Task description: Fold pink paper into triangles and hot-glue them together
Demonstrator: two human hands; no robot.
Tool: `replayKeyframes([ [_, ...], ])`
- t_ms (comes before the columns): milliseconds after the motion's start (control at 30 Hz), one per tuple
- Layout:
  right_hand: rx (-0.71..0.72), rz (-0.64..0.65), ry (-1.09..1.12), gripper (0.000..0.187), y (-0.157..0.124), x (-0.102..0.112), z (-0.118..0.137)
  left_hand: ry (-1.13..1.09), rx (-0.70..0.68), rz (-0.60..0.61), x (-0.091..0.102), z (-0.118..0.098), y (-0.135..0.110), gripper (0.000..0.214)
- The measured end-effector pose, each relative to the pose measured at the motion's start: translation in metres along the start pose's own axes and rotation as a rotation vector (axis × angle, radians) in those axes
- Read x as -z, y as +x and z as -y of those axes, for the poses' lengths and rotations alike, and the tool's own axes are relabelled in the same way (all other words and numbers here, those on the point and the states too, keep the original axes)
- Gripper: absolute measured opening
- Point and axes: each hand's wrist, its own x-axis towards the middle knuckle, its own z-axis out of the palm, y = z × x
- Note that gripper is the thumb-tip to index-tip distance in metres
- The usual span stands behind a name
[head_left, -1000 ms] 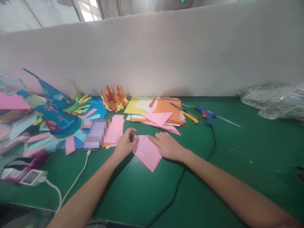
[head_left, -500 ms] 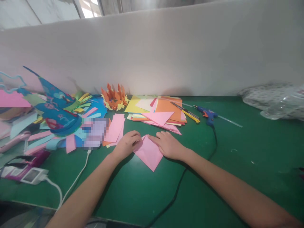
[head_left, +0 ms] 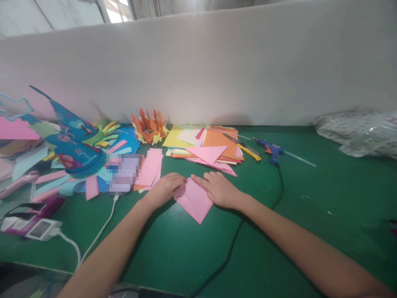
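A folded sheet of pink paper [head_left: 197, 203] lies flat on the green table, one corner pointing toward me. At its far left edge my left hand [head_left: 167, 188] has its fingers pressed together on the paper near the top corner. My right hand [head_left: 221, 189] rests on the upper right edge, its index finger reaching to the top corner and the other fingers curled. Beyond the hands sit pink folded triangles [head_left: 207, 154] on a stack of coloured paper [head_left: 221, 140]. Pink paper strips [head_left: 149, 167] lie left of my left hand.
A yellow utility knife [head_left: 249, 151] lies by the stack, with a blue glue gun [head_left: 271, 151] and its black cord to the right. An orange paper crown [head_left: 151, 128], blue cone hats [head_left: 76, 153], a phone [head_left: 127, 174] and a power strip [head_left: 34, 223] are on the left.
My left hand has shifted very slightly, its fingertips nearer the paper's top corner. My right hand and the pink paper stay almost exactly where they were.
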Motion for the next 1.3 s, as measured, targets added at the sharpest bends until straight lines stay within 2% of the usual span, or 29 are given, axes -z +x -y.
replayKeyframes([
  [433, -0.008, 0.087, -0.027, 0.057, 0.007, 0.007, 0.003, 0.013, -0.010, 0.024, 0.003, -0.001, 0.000, 0.020],
  [1100, -0.002, 0.066, -0.028, 0.057, 0.006, 0.004, 0.001, 0.009, -0.056, 0.091, 0.020, -0.006, 0.002, 0.024],
  [1300, -0.009, 0.083, -0.031, 0.056, 0.006, 0.005, 0.002, 0.002, -0.021, 0.093, 0.017, -0.009, 0.002, 0.020],
])
